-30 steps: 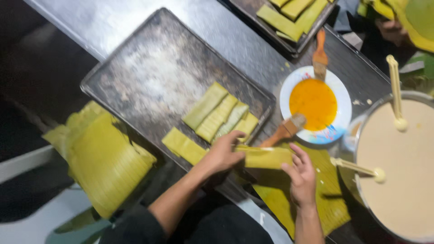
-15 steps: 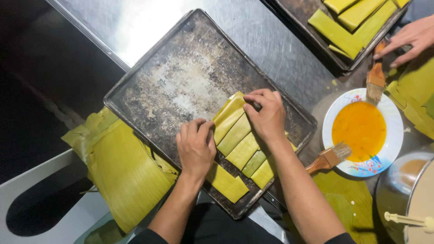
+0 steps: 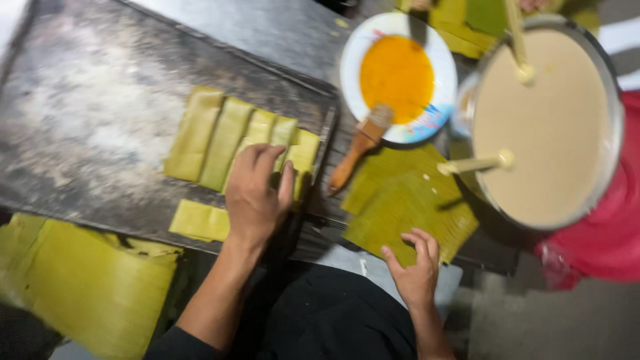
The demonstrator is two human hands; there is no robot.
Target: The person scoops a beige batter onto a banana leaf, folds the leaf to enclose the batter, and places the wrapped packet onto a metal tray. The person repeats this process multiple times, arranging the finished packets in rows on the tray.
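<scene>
Parcels [image 3: 237,137] of folded green leaf lay side by side across the middle of the frame on a dark metal tray [image 3: 87,113], set edge to edge so that the row stayed tight; one more parcel [image 3: 199,220] lay alone below them near the tray's lower rim. The left hand [image 3: 257,193] rested palm down on the right end of the row, fingers together and flat, pressing rather than gripping, as if to hold the last parcel snug against its neighbours. The right hand [image 3: 417,267], at lower centre right, had its fingers slightly spread and curled onto the near edge of a loose leaf sheet [image 3: 407,203], touching it but not clamped on it. A brush [image 3: 363,143] leaned with its bristles on the rim of a white plate [image 3: 440,113] holding orange liquid, close by the sheet. At upper right a big round pot [image 3: 617,133] of pale batter held two stick handles. A stack of leaves [image 3: 87,287] sat at lower left. Motion blur softened everything; what the left palm covered was hidden, the pot's right side was cut off, and the red thing [image 3: 600,240] beside it could not be identified
</scene>
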